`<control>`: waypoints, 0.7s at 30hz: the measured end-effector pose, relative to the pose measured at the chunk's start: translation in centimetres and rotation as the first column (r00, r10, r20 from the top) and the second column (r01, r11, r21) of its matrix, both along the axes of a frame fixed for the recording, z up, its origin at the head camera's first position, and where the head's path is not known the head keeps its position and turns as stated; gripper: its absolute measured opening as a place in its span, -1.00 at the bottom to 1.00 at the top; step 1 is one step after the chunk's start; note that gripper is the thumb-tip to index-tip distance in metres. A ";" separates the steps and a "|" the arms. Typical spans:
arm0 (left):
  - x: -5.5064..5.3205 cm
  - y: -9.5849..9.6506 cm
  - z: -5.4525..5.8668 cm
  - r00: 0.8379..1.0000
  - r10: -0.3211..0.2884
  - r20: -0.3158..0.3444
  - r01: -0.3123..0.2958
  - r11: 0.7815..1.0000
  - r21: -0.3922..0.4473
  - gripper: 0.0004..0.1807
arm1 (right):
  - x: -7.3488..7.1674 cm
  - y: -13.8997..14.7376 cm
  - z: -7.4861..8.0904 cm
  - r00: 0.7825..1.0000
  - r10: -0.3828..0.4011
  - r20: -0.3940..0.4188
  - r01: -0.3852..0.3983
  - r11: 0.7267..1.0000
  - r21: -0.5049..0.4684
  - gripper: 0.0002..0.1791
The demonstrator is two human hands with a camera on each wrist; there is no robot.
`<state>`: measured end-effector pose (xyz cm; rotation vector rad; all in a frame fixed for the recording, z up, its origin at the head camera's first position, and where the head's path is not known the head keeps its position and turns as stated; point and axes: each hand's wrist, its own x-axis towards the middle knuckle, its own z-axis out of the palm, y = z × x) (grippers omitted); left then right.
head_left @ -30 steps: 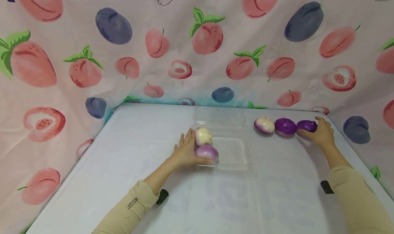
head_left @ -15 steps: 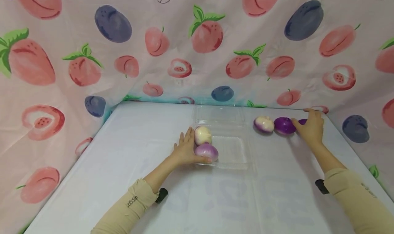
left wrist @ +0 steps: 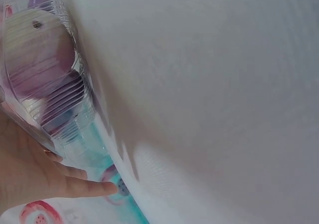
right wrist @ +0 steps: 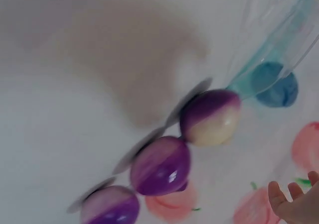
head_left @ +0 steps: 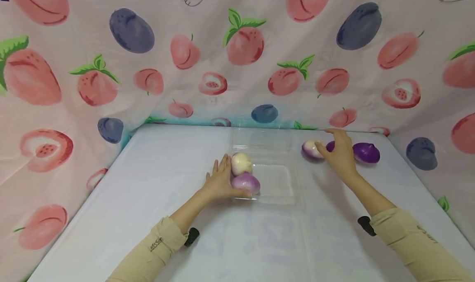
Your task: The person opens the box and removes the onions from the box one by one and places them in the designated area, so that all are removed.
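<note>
My left hand rests against the left side of a clear plastic clamshell box, fingers straight and spread, thumb along its front edge. Inside the box, on its left side, lie a whitish onion and a light purple onion. In the left wrist view, onion shapes show through the ribbed wall. My right hand hovers with parted fingers above a row of onions, holding nothing. The row has a white-and-purple onion, a half-hidden dark purple onion and another dark purple onion.
The box's clear lid lies folded back towards the fruit-print cloth that hangs behind the table. A white cover spreads over the table. Dark wrist-camera pieces stick out by the sleeves.
My right hand has moved left along the row, from the far right dark purple onion to over the middle one. The left hand stays at the box. The head view has shifted slightly.
</note>
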<state>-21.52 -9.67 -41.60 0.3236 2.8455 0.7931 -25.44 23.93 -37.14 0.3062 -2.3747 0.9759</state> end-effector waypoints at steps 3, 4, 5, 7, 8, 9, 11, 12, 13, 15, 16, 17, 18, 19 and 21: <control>0.0 0.0 0.0 1.000 -0.008 -0.009 0.008 1.000 -0.004 0.49 | 0.7 -1.5 0.3 0.998 0.068 0.017 -0.068 0.998 0.008 -0.51; 0.0 0.0 0.1 1.000 -0.009 -0.007 0.009 1.000 -0.007 0.50 | 1.0 -2.1 0.3 0.996 0.087 0.027 -0.087 0.996 0.016 -0.51; 0.1 0.0 0.1 1.000 -0.012 -0.009 0.012 1.000 -0.009 0.50 | 1.3 -2.6 0.3 0.993 0.109 0.038 -0.110 0.994 0.017 -0.51; 0.1 0.0 0.2 1.000 -0.018 -0.005 0.018 1.000 -0.013 0.50 | 1.7 -3.5 0.2 0.988 0.141 0.061 -0.143 0.989 0.030 -0.52; 0.0 0.0 0.2 1.000 -0.020 -0.002 0.020 1.000 -0.009 0.50 | 2.0 -4.0 0.1 0.985 0.158 0.072 -0.161 0.986 0.033 -0.52; 0.0 0.0 0.2 1.000 -0.022 0.000 0.022 1.000 -0.002 0.50 | 2.3 -4.4 0.0 0.982 0.173 0.081 -0.177 0.983 0.039 -0.52; 0.0 0.1 0.2 1.000 -0.023 0.010 0.023 1.000 0.010 0.51 | 2.8 -5.2 -0.1 0.974 0.206 0.100 -0.211 0.977 0.043 -0.51; 0.0 0.2 0.2 1.000 -0.021 0.016 0.021 1.000 0.014 0.51 | 3.0 -5.6 -0.2 0.970 0.221 0.101 -0.226 0.973 0.045 -0.51; -0.1 0.2 0.1 1.000 -0.020 0.018 0.019 1.000 0.019 0.52 | 3.3 -6.0 -0.3 0.966 0.237 0.100 -0.242 0.969 0.044 -0.50; -0.1 0.2 0.0 1.000 -0.014 0.022 0.014 1.000 0.023 0.52 | 3.8 -6.6 -0.4 0.959 0.267 0.091 -0.271 0.962 0.038 -0.49; -0.1 0.2 -0.1 1.000 -0.011 0.024 0.011 1.000 0.022 0.53 | 4.0 -6.9 -0.4 0.956 0.279 0.088 -0.283 0.959 0.034 -0.49; -0.1 0.3 -0.1 1.000 -0.008 0.022 0.008 1.000 0.023 0.53 | 4.2 -7.2 -0.4 0.953 0.289 0.085 -0.293 0.956 0.033 -0.49; -0.1 0.2 -0.1 1.000 -0.006 0.019 0.006 1.000 0.023 0.52 | 4.4 -7.5 -0.4 0.951 0.297 0.085 -0.300 0.953 0.033 -0.49; -0.1 0.2 -0.2 1.000 -0.004 0.017 0.004 1.000 0.022 0.52 | 4.6 -7.7 -0.4 0.948 0.304 0.092 -0.308 0.951 0.032 -0.49; -0.2 0.2 -0.2 1.000 -0.001 0.018 0.001 1.000 0.021 0.52 | 5.0 -8.2 -0.4 0.942 0.316 0.115 -0.321 0.947 0.025 -0.49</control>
